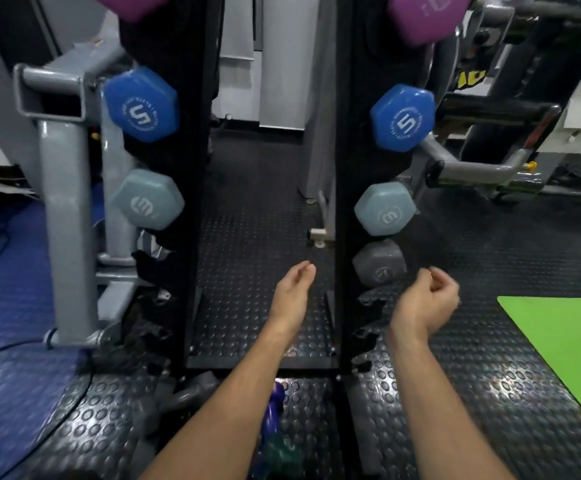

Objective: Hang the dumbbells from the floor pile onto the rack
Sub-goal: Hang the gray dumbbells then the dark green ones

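Studded gym floor [490,393] surrounds the black rack [192,202], hung with purple, 5 and 3 dumbbells; lower slots stay vacant. At 6 o'clock the floor pile [275,427] waits. Both hands, left [294,289] and right [427,299], hover loosely curled, holding nothing.

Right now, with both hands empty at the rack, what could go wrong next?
1. The grey dumbbell shows an end only on the rack's right upright; if half seated, it could slip.
2. The floor pile lies under the left forearm, blurred and partly hidden, so the left hand may grab awkwardly.
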Demonstrator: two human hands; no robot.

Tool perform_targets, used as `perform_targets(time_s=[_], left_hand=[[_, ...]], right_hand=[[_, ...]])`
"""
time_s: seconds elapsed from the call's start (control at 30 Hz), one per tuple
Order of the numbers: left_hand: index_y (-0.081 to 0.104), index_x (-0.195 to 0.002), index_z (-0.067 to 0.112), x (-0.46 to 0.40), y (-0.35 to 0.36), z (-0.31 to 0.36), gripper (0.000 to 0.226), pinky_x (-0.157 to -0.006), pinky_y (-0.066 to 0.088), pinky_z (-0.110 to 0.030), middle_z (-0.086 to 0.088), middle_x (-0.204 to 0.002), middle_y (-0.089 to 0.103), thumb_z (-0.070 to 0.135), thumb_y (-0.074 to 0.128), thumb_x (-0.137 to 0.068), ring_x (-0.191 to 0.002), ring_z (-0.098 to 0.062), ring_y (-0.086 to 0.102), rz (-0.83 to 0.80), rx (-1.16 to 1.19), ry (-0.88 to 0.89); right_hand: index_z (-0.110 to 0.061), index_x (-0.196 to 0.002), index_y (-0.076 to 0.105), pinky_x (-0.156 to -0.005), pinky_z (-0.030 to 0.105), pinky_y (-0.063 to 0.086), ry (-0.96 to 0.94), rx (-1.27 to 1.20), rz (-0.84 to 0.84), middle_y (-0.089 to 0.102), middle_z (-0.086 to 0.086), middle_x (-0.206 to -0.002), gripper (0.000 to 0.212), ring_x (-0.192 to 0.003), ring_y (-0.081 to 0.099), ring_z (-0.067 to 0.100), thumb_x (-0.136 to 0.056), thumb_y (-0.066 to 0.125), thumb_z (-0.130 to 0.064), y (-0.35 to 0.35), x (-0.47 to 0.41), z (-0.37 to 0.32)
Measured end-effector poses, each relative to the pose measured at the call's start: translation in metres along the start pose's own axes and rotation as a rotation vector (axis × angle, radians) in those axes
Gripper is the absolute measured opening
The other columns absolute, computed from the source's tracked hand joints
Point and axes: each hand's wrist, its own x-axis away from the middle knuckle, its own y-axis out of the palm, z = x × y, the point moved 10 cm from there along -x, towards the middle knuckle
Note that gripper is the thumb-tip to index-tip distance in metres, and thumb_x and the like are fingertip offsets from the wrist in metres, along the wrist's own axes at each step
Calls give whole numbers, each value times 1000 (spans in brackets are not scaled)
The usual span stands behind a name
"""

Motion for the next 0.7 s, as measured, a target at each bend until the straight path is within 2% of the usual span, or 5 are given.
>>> perform_targets(time_s=[0.07, 0.17, 0.4, 0.53, 0.7], left_hand=[[59, -140, 19, 3, -25, -27, 41, -94, 43, -13, 6, -128, 64, 34, 58, -102, -111, -1, 59, 51, -75, -31], [62, -135, 15, 10, -74, -73, 37, -73, 42, -5, 9, -109, 67, 27, 62, -100, -92, 4, 60, 147, -225, -105], [65, -128, 11, 44, -211, -185, 36, -85, 53, -29, -7, -119, 70, 26, 65, -95, -103, -24, 65, 274, -532, -395], [66, -130, 15, 42, -252, -220, 39, -97, 52, -37, -10, -124, 70, 24, 65, -93, -114, -29, 65, 236, -766, -426], [58, -134, 13, 14, -268, -268, 38, -104, 47, -45, -12, -135, 58, 28, 54, -99, -124, -33, 55, 30, -1156, -433]], right_hand=[[-12, -110, 63, -84, 32, 46, 67, -52, 59, 61, 8, -105, 21, -87, 57, 20, -91, 62, -21, -14, 38, 37], [-17, -101, 64, -79, 37, 47, 282, 75, -242, 67, 7, -96, 8, -86, 63, 28, -95, 60, -14, 10, 106, 115], [-21, -91, 69, -70, 36, 53, 414, 521, -1060, 74, 9, -90, 14, -77, 65, 19, -97, 58, -17, 75, 251, 229], [-19, -85, 69, -55, 24, 42, 441, 628, -1246, 68, 2, -77, 13, -63, 57, 13, -97, 62, -19, 98, 300, 262], [-21, -81, 70, -69, 36, 49, 415, 739, -1374, 74, 4, -83, 15, -75, 65, 20, -94, 63, -23, 111, 348, 312]])
